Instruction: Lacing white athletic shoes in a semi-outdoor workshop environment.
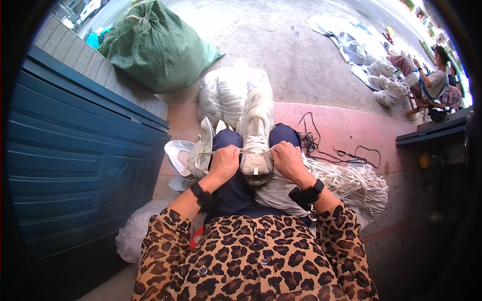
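Note:
A pale sneaker (256, 135) rests between my knees, its toe pointing toward me. White shoelace runs across the shoe near its toe end, stretched between my two hands. My left hand (225, 161) is closed on one side of the lace, with a loop hanging to its left. On the other side, my right hand (289, 161) pinches the lace close to the shoe. More pale shoes (188, 153) lie beside my left knee. By my right leg is a big bundle of white shoelaces (346, 188).
Bagged shoes (226, 93) in clear plastic stand just ahead. A large green sack (155, 47) sits at the far left, past a blue door (85, 150). Black laces (316, 138) are strewn on the floor. At the far right a seated person (436, 75) is near more bagged goods.

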`<state>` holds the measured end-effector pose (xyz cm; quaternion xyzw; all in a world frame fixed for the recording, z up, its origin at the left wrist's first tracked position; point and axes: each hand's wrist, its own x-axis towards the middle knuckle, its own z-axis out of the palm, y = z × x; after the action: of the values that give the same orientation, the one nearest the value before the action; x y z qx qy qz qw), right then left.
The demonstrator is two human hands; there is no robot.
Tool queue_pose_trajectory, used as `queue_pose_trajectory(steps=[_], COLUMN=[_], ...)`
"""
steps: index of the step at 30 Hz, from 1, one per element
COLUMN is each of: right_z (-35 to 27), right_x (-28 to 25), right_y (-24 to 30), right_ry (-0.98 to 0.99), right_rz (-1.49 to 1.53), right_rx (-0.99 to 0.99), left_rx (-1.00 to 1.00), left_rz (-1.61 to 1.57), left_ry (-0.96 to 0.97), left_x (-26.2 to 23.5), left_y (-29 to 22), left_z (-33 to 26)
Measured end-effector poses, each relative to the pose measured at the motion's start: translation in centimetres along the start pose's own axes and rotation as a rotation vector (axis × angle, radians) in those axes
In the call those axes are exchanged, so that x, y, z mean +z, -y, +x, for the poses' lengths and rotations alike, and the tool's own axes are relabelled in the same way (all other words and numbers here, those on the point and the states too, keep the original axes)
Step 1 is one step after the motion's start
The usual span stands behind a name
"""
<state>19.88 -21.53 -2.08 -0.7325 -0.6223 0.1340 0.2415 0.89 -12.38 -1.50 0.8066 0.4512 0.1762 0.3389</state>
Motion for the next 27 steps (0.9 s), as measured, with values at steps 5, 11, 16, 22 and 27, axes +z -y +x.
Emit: queue_pose_trajectory(steps=[5,11,16,22,27], right_z=[-0.5,-0.4,-0.3,0.4,-0.2], right_x=[0.2,-0.1,0.1,0.2,0.3], right_y=[0.2,0.4,0.5,0.7,0.8], right_ry=[-0.031,0.008,0.081,0.059,-0.077], right_rz=[-0.006,-0.072,-0.148,-0.202,-0.156], right_rx=[0.002,-0.025,-0.051,-0.184,-0.09], left_rx=[0.028,0.074,0.081,0.163,0.092], left_rz=[0.009,0.081,0.097,0.201,0.149], left_ry=[0.039,0.01,0.05,0.04,0.157], left_x=[-0.2,0.4,0.3,0.3,0.0], left_y=[0.0,0.4,0.4,0.6,1.1], left_z=[0.0,-0.1,0.4,0.9,1.2])
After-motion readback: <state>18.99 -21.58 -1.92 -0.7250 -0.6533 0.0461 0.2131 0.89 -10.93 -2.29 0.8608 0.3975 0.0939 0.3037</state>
